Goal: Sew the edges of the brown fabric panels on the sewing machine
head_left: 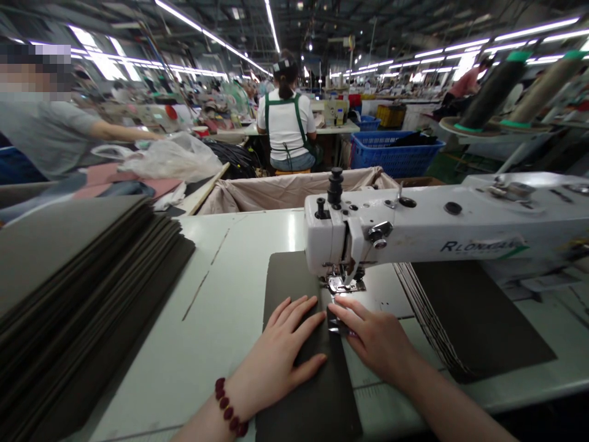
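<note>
A dark grey-green fabric panel [288,276] lies under the needle area of a white sewing machine [381,215]. My left hand [288,344] rests flat on this panel with its fingers spread, a dark red bead bracelet at the wrist. Just right of it, my right hand [375,334] has its fingertips at the panel's right edge, close below the metal presser foot [343,284]. Small metal snips [338,328] poke out from under its curled fingers, held against the palm.
Stacked dark panels [92,307] fill the left side of the table [221,276]. Another stack [478,319] lies right, below the machine arm. Behind are a cloth-lined bin [271,190], a blue basket [396,153], thread cones [497,92], a seated person [288,123] and another person at left [46,129].
</note>
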Demonstrator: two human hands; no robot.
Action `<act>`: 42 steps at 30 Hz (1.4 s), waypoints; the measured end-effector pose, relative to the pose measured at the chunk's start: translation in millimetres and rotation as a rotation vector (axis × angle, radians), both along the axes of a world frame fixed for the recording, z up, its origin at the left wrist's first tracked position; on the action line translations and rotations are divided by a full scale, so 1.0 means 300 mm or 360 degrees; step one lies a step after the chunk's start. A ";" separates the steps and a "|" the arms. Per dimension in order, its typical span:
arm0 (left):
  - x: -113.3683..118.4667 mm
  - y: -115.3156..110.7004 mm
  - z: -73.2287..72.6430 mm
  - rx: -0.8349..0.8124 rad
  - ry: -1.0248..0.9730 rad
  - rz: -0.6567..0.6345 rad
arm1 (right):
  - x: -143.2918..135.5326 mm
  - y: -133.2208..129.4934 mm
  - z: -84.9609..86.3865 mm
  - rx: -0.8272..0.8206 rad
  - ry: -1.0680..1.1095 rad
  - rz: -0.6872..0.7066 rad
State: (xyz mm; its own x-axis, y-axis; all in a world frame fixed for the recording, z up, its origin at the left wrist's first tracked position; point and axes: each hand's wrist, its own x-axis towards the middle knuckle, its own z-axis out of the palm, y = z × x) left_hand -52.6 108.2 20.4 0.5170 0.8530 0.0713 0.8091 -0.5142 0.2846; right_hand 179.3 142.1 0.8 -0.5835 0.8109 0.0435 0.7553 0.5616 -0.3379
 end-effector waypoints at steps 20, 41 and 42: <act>-0.003 0.006 -0.015 0.0000 0.0002 0.0039 | 0.002 0.003 0.002 0.0000 0.0030 0.0022; -0.006 0.017 -0.025 0.0094 -0.0021 0.0093 | 0.003 0.005 -0.008 0.0011 0.0005 0.0012; -0.006 0.019 -0.026 0.0089 -0.0018 0.0099 | 0.003 0.005 -0.008 0.0008 0.0003 0.0013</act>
